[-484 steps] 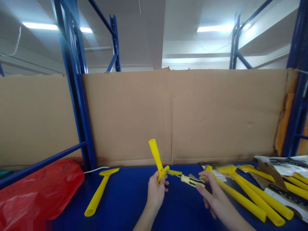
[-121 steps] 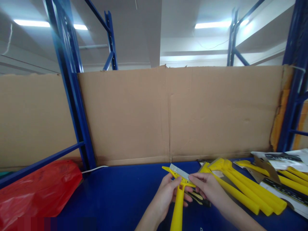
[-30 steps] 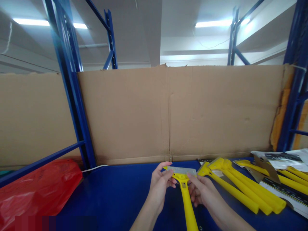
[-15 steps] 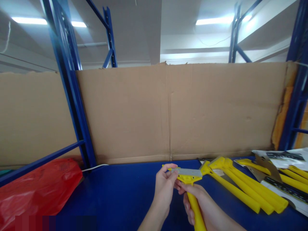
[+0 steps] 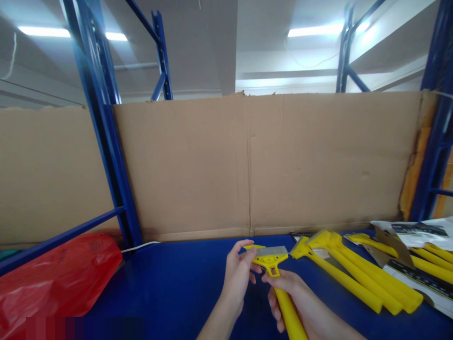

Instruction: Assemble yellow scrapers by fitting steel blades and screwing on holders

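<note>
Near the bottom centre, my right hand is wrapped round the handle of a yellow scraper, whose head points up and to the left. A flat grey metal blade lies along the top of that head. My left hand pinches the left end of the head between thumb and index finger, where a small yellow part shows. Its other fingers are partly behind the head. Several more yellow scrapers lie to the right.
The blue table carries a red plastic bag at the left and white-and-black packaging at the right. Behind stands a cardboard panel between blue rack posts.
The held scraper and my left hand have shifted slightly left. The blade now sits further left on the head, and more of the head's neck shows above my right hand.
</note>
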The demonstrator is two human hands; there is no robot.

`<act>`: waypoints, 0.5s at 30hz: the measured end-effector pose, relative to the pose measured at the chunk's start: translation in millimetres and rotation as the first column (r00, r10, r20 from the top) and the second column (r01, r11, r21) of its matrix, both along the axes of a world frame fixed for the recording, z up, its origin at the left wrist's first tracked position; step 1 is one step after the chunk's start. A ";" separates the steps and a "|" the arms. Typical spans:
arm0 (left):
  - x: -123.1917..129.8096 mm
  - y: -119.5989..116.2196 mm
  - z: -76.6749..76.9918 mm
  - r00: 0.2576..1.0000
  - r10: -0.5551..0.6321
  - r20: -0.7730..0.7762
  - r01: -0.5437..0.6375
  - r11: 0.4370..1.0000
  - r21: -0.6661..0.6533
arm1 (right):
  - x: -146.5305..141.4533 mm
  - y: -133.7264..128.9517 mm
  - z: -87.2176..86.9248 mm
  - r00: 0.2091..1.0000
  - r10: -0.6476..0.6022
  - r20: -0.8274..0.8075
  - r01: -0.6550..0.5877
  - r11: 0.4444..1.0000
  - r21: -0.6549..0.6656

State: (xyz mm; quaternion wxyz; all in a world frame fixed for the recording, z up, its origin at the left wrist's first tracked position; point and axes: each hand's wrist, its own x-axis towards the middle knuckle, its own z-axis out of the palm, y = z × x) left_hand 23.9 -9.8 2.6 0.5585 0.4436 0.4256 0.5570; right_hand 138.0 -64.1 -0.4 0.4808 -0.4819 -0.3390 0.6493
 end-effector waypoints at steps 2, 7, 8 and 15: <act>-1.8 1.5 0.2 1.000 0.030 -0.005 -0.030 1.000 -0.003 | 0.2 -0.8 0.6 1.000 -0.002 -0.004 0.002 1.000 0.000; -14.8 17.3 -4.4 0.989 0.123 -0.082 -0.121 0.992 0.024 | 5.0 -0.3 -0.5 0.999 -0.024 -0.022 0.024 1.000 0.002; -19.2 22.8 -7.0 0.978 0.160 -0.135 -0.155 0.987 0.051 | 6.8 0.6 -0.5 0.999 -0.027 -0.026 0.027 1.000 0.001; -45.8 60.1 -29.4 0.788 0.360 -0.499 -0.155 0.901 0.405 | 18.9 7.7 3.4 0.997 -0.044 -0.065 0.046 0.999 0.025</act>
